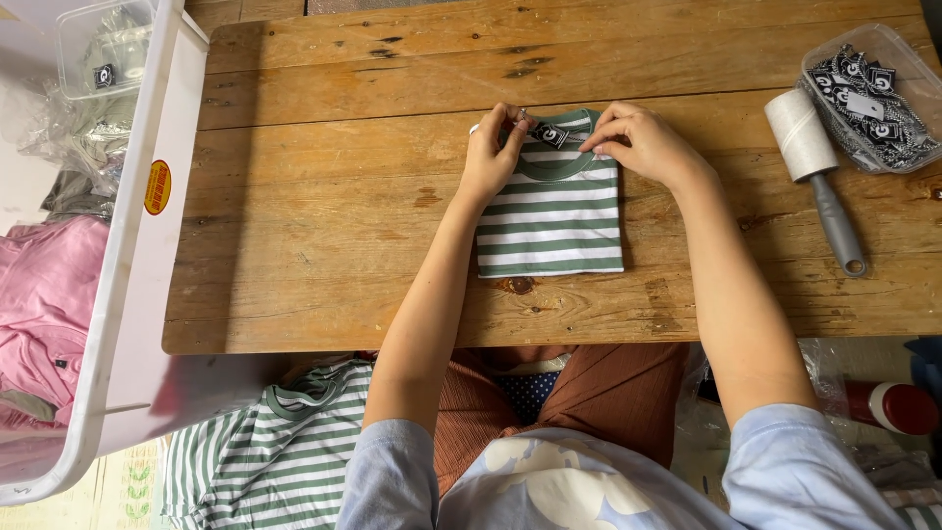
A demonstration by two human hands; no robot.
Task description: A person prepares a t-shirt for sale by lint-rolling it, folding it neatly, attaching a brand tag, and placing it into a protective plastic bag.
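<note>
We see a folded green and white striped shirt [551, 211] lying on the wooden table [324, 226], a little right of the middle and nearer to the far edge than to the near one. Both hands work at its collar. Our left hand [494, 152] pinches one end of a small black and white tag [551, 133] between thumb and fingertips, and our right hand [643, 145] presses its fingers down on the other end of the tag and on the collar beside it. So the fingers of both hands are closed on the tag, not loose.

We judge that the step in hand is fixing this tag at the neck of the shirt. The next move seems to need a small, exact pinch, keeping the fold flat so it does not open.

Near the right edge lies a lint roller [812, 167] with a grey handle, and in the far right corner stands a clear plastic box [917, 74] full of the same tags. A white bin [128, 255] with pink clothes stands against the left edge. Another striped shirt [265, 451] hangs below the near edge. Nothing lies between the hands and the shirt
</note>
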